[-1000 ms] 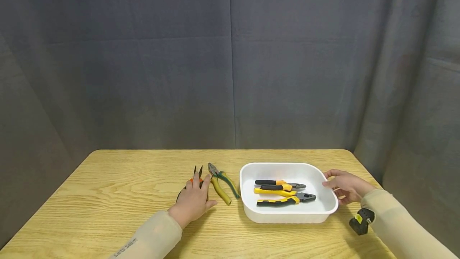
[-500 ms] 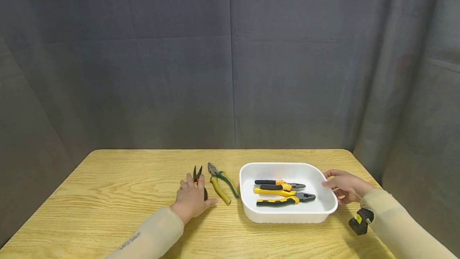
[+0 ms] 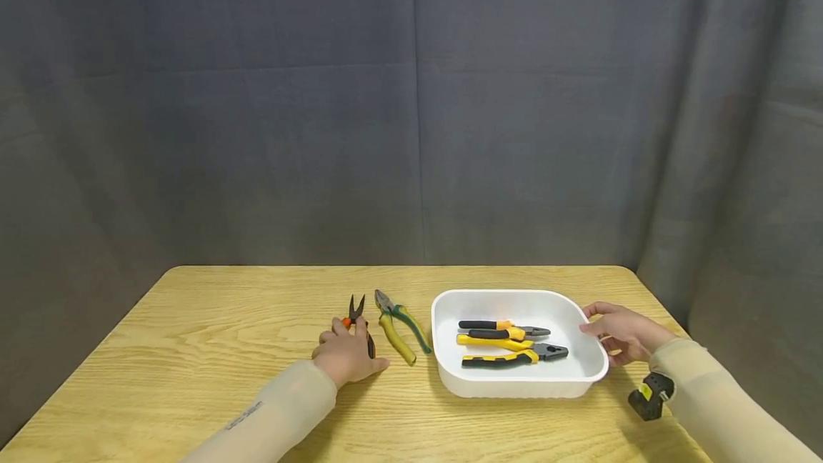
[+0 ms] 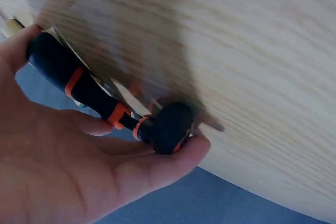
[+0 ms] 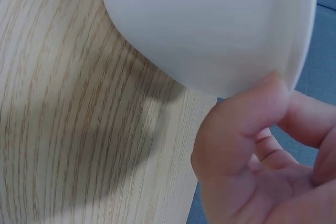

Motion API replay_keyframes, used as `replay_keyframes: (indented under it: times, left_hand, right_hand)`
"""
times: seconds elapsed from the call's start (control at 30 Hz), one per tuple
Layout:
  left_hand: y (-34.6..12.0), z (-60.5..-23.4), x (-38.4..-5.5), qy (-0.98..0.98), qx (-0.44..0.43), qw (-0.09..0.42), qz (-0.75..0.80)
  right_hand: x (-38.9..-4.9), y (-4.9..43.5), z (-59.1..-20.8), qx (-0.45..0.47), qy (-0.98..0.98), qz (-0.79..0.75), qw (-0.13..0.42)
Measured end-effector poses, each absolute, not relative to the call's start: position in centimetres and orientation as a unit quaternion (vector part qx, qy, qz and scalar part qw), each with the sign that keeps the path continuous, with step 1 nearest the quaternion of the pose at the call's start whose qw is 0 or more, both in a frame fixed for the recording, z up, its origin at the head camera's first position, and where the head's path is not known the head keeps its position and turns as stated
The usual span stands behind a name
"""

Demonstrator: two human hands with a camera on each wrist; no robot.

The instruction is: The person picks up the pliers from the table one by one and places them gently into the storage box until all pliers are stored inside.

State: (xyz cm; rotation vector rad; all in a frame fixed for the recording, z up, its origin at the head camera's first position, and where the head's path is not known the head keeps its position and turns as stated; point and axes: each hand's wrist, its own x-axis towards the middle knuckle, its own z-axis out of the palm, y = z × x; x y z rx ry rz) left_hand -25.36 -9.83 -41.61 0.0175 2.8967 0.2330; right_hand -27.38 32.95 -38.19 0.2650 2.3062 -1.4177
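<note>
My left hand (image 3: 345,354) holds the black and orange handles of a pair of long-nose pliers (image 3: 356,307) on the table. Their pointed jaws stand apart and face away from me. In the left wrist view, the thumb meets the end of one black handle (image 4: 52,59) and the fingers lie along the other side. Pinched at its right rim by my right hand (image 3: 620,334) is a white plastic tray (image 3: 514,388), its wall (image 5: 210,35) filling the top of the right wrist view. Several pliers (image 3: 546,352) with yellow, orange and black handles lie inside it.
Between the left hand and the tray lie combination pliers (image 3: 398,338) with yellow-green handles, spread apart. The wooden table (image 3: 225,334) ends at a grey curtain (image 3: 289,127) behind and on both sides. A black wrist device (image 3: 651,396) hangs under the right sleeve.
The left fingers have drawn back from over the pliers' joint onto the handles, so more of the orange shows. The right hand and tray keep their place.
</note>
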Motion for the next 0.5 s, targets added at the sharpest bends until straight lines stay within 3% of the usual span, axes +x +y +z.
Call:
replay_keyframes:
  times: [0.5]
  left_hand:
    - [-9.78, -41.41, -26.08, 0.990, 0.043, 0.096, 0.094]
  right_hand:
    - [-27.27, 33.10, -38.19, 0.096, 0.830, -0.509, 0.206]
